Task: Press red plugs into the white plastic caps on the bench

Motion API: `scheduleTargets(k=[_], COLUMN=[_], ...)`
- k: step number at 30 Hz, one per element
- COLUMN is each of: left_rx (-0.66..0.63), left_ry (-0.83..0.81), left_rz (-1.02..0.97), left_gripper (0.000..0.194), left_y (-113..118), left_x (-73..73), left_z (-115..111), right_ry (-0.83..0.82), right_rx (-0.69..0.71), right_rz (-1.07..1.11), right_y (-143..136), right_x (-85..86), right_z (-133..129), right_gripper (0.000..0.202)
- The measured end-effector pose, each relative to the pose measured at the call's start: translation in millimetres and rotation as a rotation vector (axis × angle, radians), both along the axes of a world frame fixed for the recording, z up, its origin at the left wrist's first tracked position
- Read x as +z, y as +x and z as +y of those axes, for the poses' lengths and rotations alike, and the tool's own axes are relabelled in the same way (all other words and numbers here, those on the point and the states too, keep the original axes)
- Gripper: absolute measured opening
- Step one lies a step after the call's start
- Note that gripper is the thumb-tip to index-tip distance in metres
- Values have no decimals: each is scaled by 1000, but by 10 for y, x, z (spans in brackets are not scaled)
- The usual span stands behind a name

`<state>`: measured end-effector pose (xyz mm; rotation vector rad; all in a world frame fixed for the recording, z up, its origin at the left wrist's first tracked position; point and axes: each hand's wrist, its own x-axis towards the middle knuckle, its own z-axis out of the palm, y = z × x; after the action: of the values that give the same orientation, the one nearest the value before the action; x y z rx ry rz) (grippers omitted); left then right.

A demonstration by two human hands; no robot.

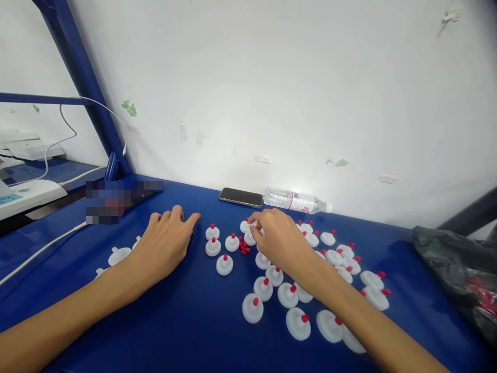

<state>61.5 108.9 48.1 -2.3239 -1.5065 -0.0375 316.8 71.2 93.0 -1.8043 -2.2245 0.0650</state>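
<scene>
The left hand (169, 235), thumb extended, is over the blue table (174, 321), beside a few plain white discs (120, 255) with white necks. The right hand (277, 233) bends its fingers near red-capped discs (252, 311) and loose red caps (244, 248); whether it grips anything is hard to tell. Beyond lie a phone (240, 197) and a clear bottle (297, 200), with a dark plastic bag (446, 264) at right.

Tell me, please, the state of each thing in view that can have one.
Left hand, open, nothing visible in it
Right hand, curled, grip unclear
Red-tipped white discs, tips on
White discs at left, no red tips visible
Loose red tips, clustered
Phone, lying flat, screen dark
Bottle, on its side, capped
Black bag, crumpled, red pieces showing
</scene>
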Motion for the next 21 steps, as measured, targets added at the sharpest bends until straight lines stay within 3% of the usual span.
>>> scheduleTargets(k=[5,11,19,21], left_rx=[-54,-73,-21,-92], left_ry=[-8,-35,-46,-3], left_rz=[-78,-72,-183,-289], left_gripper=[44,53,45,45], left_y=[29,60,52,62], left_x=[33,39,73,63], left_z=[-11,-51,-36,-31], right_ry=[-57,-164,-182,-158], right_rx=[0,6,42,44], right_rz=[-17,-130,-134,-84], right_y=[0,-103,-97,-76], right_x=[47,51,-5,22], right_z=[-39,-115,-113,-113], right_gripper=[21,11,25,24])
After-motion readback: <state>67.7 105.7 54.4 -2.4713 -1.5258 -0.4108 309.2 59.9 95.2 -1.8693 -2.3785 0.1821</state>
